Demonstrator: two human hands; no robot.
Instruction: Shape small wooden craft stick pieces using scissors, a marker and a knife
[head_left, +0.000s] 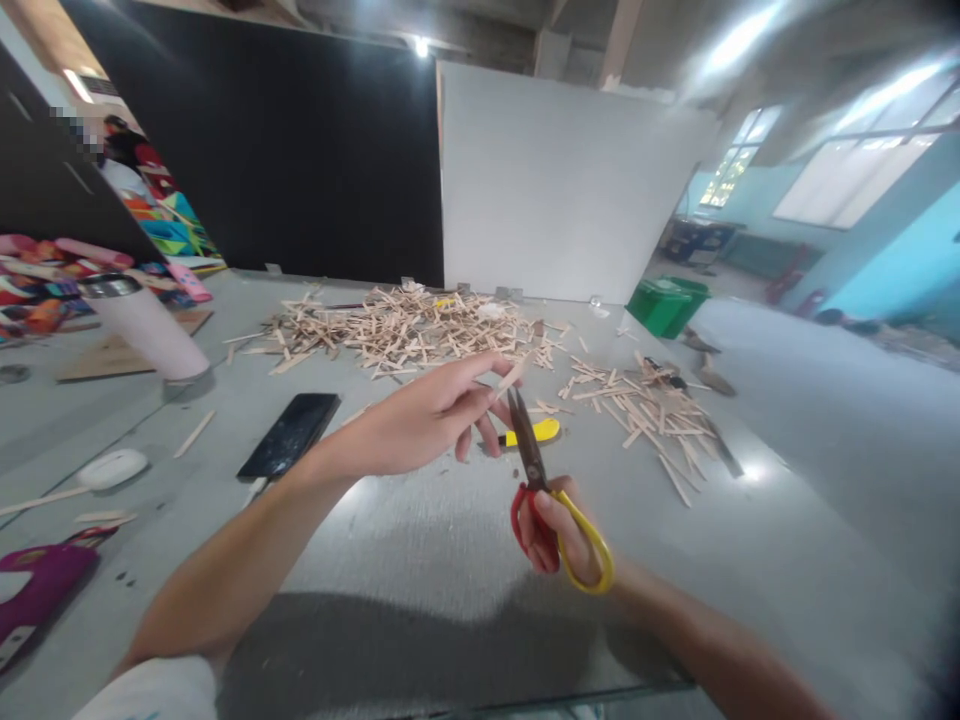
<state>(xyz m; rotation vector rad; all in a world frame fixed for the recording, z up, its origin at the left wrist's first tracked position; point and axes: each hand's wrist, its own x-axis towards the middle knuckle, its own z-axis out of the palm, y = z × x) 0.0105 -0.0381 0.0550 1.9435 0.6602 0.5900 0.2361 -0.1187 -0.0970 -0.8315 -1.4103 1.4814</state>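
Note:
My left hand [442, 415] pinches a short, pale wooden strip [514, 374] between thumb and fingertips, above the middle of the table. Scissors [531, 450] with one red and one yellow handle loop are in my right hand [559, 530], fingers through the loops. Their dark blades point away from me, nearly closed, with the tips close beside the strip. Behind the blades lies a yellow-handled tool [538, 432] on the grey table, partly hidden by the scissors and my left fingers.
A wide heap of wooden strips [420, 325] lies at the back, a smaller pile [660, 410] at right. A black phone [292, 435], white mouse [112, 468], pale bottle [150, 330] and purple item [45, 590] stand or lie left. A green bin [666, 306] is beyond the right edge.

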